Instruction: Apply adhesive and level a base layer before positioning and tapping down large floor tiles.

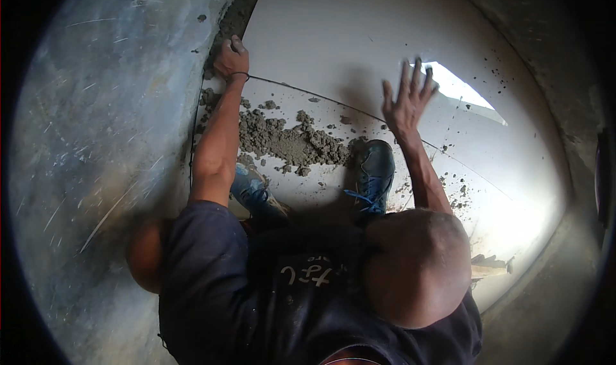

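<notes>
My left hand is curled over the left edge of a large white floor tile, where the tile meets a strip of grey mortar. With fingers spread and nothing in it, my right hand hovers on or just above the same tile, near the thin joint line. On the nearer tile, a heap of wet grey mortar lies between my arms.
My blue shoes stand on the nearer tile. A scratched grey wall rises on the left. Mortar crumbs dot the tile at right. A bright light patch falls beyond my right hand. Pale debris lies lower right.
</notes>
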Demonstrator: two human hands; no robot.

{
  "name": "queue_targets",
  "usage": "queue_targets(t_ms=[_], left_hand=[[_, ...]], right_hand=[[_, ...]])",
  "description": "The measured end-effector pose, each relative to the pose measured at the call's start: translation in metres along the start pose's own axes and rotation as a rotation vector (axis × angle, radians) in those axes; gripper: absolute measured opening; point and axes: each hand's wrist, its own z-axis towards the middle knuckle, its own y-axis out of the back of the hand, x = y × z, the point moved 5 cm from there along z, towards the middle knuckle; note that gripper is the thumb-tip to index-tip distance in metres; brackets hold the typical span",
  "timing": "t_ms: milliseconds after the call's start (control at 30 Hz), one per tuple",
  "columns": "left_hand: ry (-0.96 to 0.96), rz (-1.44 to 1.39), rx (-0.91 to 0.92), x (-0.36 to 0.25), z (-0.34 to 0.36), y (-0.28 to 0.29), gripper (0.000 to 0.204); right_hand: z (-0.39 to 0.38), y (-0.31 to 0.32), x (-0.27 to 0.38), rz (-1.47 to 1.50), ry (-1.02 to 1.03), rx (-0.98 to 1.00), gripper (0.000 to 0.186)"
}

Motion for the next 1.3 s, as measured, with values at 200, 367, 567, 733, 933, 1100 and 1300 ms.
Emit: queue_targets(t_ms=[200, 367, 567, 733, 933, 1100, 1300], left_hand=[[0.011, -0.105, -0.145, 0.005, -0.002, 0.001, 0.022], [0.055, -0.05, -0.074, 0.006, -0.002, -0.003, 0.018], [0.025, -0.101, -0.09, 0.003, 0.0, 0.003, 0.02], [0.019, -0.127, -0.036, 0.008, -0.001, 0.002, 0.02], [0.036, -0.347, -0.097, 0.01, -0.009, 0.004, 0.021], [-0.036, -0.234, -0.169, 0.016, 0.002, 0.015, 0.016], [0.001, -0.587, 0.007, 0.059, -0.021, 0.025, 0.017]], right_hand=[[0.057, -0.067, 0.11, 0.082, 0.315, 0.447, 0.063], [0.061, -0.084, 0.118, 0.005, 0.258, 0.345, 0.063], [0.075, -0.088, 0.162, 0.235, 0.426, 0.26, 0.067], [0.055, -0.063, 0.172, 0.252, 0.416, 0.146, 0.068], [0.023, -0.099, 0.161, -0.077, 0.571, 0.41, 0.063], [0.036, -0.119, 0.141, -0.035, 0.473, 0.308, 0.062], [0.043, -0.046, 0.059, 0.236, -0.102, 0.162, 0.042]])
